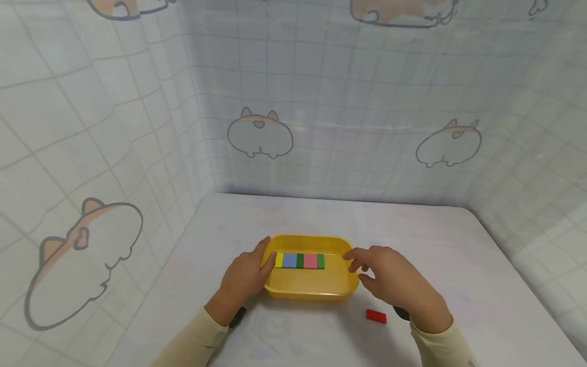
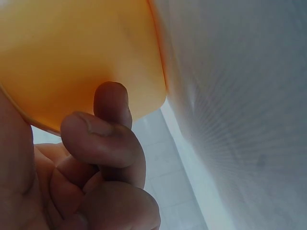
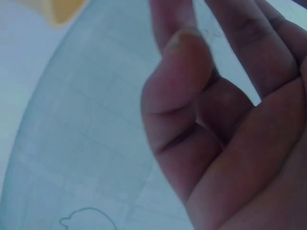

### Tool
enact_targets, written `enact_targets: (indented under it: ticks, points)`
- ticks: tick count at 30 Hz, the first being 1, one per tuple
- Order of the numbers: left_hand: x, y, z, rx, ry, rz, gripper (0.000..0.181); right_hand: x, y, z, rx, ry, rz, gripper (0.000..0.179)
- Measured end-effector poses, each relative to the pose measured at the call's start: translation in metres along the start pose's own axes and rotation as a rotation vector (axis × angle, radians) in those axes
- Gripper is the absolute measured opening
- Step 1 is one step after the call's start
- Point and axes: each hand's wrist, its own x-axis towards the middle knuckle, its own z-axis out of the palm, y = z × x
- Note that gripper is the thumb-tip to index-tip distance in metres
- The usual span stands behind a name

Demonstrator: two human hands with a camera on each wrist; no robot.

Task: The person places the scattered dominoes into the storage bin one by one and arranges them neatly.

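A yellow plastic tray (image 1: pixel 304 283) lies on the table. Inside it a row of flat coloured blocks runs from the left wall towards the middle: yellow (image 1: pixel 278 260), blue (image 1: pixel 289 260), dark green (image 1: pixel 300 261), pink (image 1: pixel 310 261) and green (image 1: pixel 321 261). My left hand (image 1: pixel 245 275) grips the tray's left side, its thumb over the rim and fingers against the outer wall, as the left wrist view shows. Above the tray's right edge hovers my right hand (image 1: pixel 390 275), fingers loosely bent and holding nothing.
On the table (image 1: pixel 284 331), a red block (image 1: pixel 376 316) lies outside the tray, near its front right corner. Behind and at both sides hangs a pale gridded cloth (image 1: pixel 357 102) with animal drawings. Dark wrist devices show partly under both wrists.
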Motion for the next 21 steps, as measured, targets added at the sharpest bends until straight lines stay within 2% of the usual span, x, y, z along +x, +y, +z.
enact_targets:
  ticks: [5, 12, 16, 21]
  points:
    - [0.001, 0.002, 0.001, -0.002, -0.012, -0.006, 0.059, -0.012, 0.018, 0.015, 0.023, -0.023, -0.012, 0.046]
    - [0.004, 0.002, 0.002, -0.017, -0.022, 0.007, 0.061, -0.041, 0.046, 0.037, 0.1, -0.077, -0.018, 0.052]
    - [0.005, 0.002, 0.0, -0.014, -0.01, -0.011, 0.061, -0.049, 0.058, 0.045, 0.14, -0.052, -0.038, 0.059]
    - [0.003, 0.0, 0.001, -0.007, -0.046, -0.05, 0.063, -0.055, 0.065, 0.048, 0.187, -0.006, -0.069, 0.068]
